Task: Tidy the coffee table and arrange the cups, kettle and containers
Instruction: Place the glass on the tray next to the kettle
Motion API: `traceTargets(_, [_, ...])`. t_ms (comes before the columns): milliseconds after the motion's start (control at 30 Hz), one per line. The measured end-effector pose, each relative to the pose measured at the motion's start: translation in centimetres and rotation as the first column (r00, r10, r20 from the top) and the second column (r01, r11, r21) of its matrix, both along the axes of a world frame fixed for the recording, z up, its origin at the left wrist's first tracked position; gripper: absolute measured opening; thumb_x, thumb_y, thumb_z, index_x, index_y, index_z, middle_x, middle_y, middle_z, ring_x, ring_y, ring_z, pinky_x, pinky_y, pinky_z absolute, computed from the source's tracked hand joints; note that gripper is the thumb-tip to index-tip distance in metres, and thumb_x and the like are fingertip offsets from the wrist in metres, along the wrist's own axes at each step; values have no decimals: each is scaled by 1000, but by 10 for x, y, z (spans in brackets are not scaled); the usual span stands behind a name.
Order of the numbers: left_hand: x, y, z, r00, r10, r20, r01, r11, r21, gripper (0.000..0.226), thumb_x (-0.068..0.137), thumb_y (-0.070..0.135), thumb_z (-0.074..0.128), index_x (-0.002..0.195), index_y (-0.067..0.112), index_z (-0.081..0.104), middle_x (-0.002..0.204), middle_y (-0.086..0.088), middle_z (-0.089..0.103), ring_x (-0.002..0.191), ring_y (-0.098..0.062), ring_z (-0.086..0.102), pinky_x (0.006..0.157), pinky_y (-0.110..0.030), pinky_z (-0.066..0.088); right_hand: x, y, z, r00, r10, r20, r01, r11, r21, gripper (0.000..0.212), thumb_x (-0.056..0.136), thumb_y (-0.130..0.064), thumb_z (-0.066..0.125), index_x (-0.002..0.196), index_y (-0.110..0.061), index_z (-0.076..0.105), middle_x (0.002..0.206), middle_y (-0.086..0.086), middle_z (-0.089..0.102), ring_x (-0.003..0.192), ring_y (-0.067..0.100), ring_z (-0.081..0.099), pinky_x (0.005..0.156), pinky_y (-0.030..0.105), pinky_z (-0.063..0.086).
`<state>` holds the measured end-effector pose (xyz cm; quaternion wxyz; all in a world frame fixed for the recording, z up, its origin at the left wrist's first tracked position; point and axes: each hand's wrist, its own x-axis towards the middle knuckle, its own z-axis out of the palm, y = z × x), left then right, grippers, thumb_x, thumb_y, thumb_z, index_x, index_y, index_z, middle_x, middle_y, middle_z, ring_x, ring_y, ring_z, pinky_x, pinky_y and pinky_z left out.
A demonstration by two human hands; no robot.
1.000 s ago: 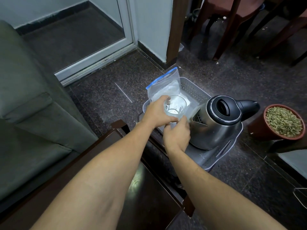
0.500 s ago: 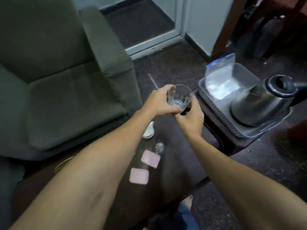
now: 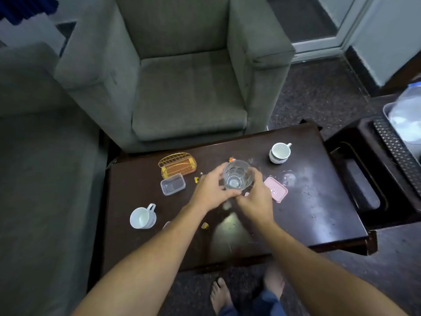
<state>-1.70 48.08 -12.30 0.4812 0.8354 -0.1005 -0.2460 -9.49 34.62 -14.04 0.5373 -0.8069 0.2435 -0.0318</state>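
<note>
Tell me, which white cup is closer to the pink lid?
The far-right white cup, just beyond the pink lid; the near-left white cup is much farther away.

A grey-green armchair [image 3: 182, 87] is standing straight beyond the left hand [image 3: 211, 190] and the right hand [image 3: 255, 198], with its seat facing them. Under both hands a dark wooden coffee table [image 3: 319, 206] is standing, and its glossy top is reflecting a pale patch of light [image 3: 227, 229] just nearer than the hands. Far to the left of the left hand a second grey seat [image 3: 45, 156] is showing in part. To the right of the right hand a lower dark stand [image 3: 364, 179] is sitting beside the table. Beyond it the dark speckled floor [image 3: 319, 92] is running up to a white-framed glass door [image 3: 319, 44] and a pale wall [image 3: 387, 30].
</note>
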Motion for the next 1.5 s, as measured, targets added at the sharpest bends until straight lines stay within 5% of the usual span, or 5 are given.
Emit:
traceTargets(200, [-30,47,-41,984,178,-1,-177,982,68,96,66,25,94,150,28,48,132,11,69,119,5,59,95,-24,58,-3,43,-33,986,137,-91,-137,991,-2,82,61,-19,69,110,-75,34,90,-42,64,84,-24,58,64,-2,42])
traceTargets(567, [-27,56,-91,968,249,-26,-245,962,122,90,65,31,93,141,41,48,124,12,73,114,-1,67,97,-26,57,13,55,-83,963,133,-233,-155,984,-82,66,77,-12,70,132,-37,43,109,-3,74,96,23,68,77,28,46])
traceTargets(1033, [-23,60,-106,980,191,-50,-181,971,157,95,67,28,95,148,35,46,136,9,66,118,6,56,101,-30,56,16,57,-99,964,121,-235,-140,988,-66,66,75,-11,72,127,-39,41,113,-7,72,91,12,60,79,28,45])
traceTargets(1333, [-26,63,-72,992,121,-43,-104,953,286,128,63,59,89,162,32,13,165,4,32,148,-21,39,118,-45,40,4,43,-71,949,153,-275,-196,971,-136,94,81,-10,75,160,-24,26,157,2,45,141,22,47,115,34,39])
traceTargets(1500, [-19,41,-8,991,69,111,-96,963,251,82,94,58,58,161,26,24,167,0,30,154,-16,26,123,-40,28,-6,3,-3,953,123,-276,-186,959,-214,85,85,-8,64,161,-24,27,161,-2,38,144,20,44,115,31,38])
